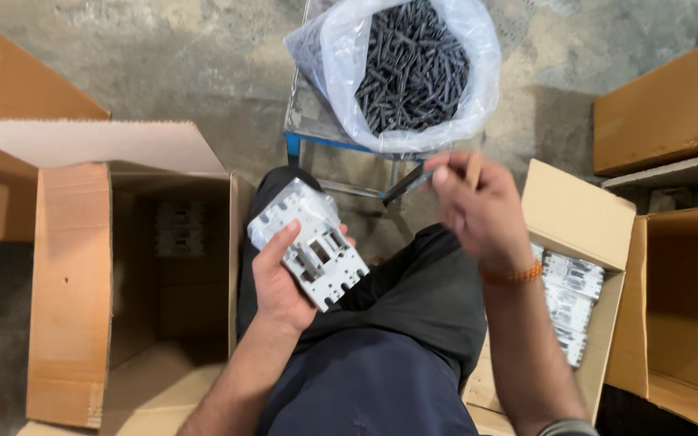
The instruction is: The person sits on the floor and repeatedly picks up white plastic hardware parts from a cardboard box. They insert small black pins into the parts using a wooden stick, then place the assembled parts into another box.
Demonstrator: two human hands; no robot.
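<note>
My left hand [278, 282] grips a white plastic electrical block [309, 241] with slots and ribs, held over my left knee. Raised above my right knee, my right hand [478, 206] pinches a thin dark strip-like part [407, 183] between its fingertips; the hand is blurred. The strip points toward the white block but stays apart from it. An orange band circles my right wrist. Straight ahead, a clear plastic bag [341, 56] stands open, full of several dark thin pieces [414, 69].
An open cardboard box [74, 282] at my left holds a few white blocks deep inside. Another open box [575, 218] at my right holds several white blocks [569, 303]. The bag rests on a blue-framed stand [304, 129]. More cartons [672, 105] stand right. Concrete floor.
</note>
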